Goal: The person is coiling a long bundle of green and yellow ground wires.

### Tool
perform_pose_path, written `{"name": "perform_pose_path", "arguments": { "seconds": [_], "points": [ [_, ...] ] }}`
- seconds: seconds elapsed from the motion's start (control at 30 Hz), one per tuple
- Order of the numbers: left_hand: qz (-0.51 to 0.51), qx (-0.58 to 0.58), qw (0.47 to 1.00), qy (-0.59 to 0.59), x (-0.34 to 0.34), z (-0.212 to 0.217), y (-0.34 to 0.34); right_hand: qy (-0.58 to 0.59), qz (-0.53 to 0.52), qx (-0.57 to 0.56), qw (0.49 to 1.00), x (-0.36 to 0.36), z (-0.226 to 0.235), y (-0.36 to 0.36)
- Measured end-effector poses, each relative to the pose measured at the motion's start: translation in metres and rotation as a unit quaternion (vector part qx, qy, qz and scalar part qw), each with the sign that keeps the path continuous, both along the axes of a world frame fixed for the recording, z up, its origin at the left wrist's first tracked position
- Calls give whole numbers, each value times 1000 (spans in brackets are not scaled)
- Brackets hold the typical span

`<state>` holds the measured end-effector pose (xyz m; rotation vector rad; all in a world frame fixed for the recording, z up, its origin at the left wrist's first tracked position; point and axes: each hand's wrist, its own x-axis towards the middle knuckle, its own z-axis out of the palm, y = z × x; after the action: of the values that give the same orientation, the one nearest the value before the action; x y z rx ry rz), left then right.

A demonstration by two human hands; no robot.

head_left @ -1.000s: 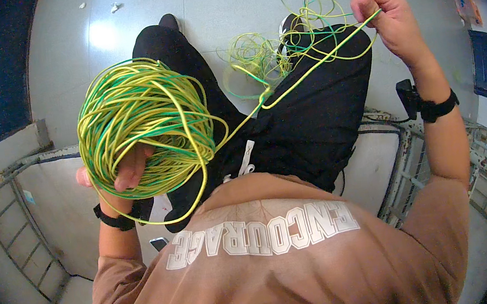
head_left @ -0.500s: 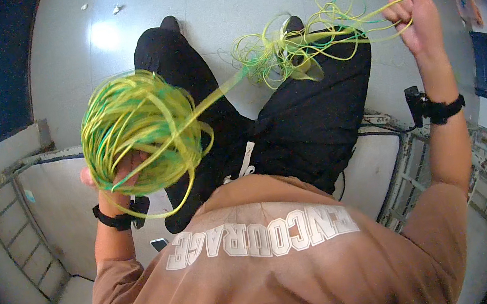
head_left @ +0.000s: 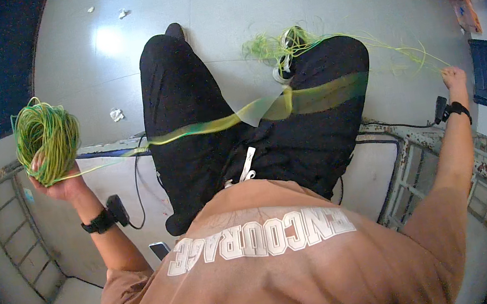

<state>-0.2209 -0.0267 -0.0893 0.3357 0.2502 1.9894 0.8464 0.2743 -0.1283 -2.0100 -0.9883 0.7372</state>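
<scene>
At the far left, my left hand (head_left: 65, 188) grips a thick bundled coil of thin yellow-green wire (head_left: 53, 135), fingers hooked through its lower part. My right hand (head_left: 454, 80), closed in a fist, is stretched out to the far right and holds loose ends of the wire. From the coil a length of wire (head_left: 191, 131), smeared by motion, crosses above my thighs. A loose tangle of the same wire (head_left: 269, 47) hangs around my right knee and shoe, blurred, and thin strands run from it to my right fist.
I sit on a pale seat edge with worn metal bed-like frames (head_left: 412, 181) on both sides. A phone (head_left: 159, 249) lies beside my left hip. Crumpled white scraps (head_left: 117, 114) are on the grey floor (head_left: 204, 2). Black wrist devices with cables are on both wrists.
My left hand has moved outward to the left with the coil. My right hand has gone lower and further right. The wire between has been drawn out, and the tangle has narrowed.
</scene>
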Motion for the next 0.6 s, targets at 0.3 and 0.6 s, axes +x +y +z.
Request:
{"name": "perform_pose_path", "arguments": {
  "seconds": [0.3, 0.6],
  "points": [
    [-5, -98, 995, 34, 18, 10, -7, -64, 80, -283, 954, -113, -6, 5],
    [-96, -48, 993, 55, 158, 46, 53, -319, 630, 172, 687, -516, 73, -61]
  ]
}}
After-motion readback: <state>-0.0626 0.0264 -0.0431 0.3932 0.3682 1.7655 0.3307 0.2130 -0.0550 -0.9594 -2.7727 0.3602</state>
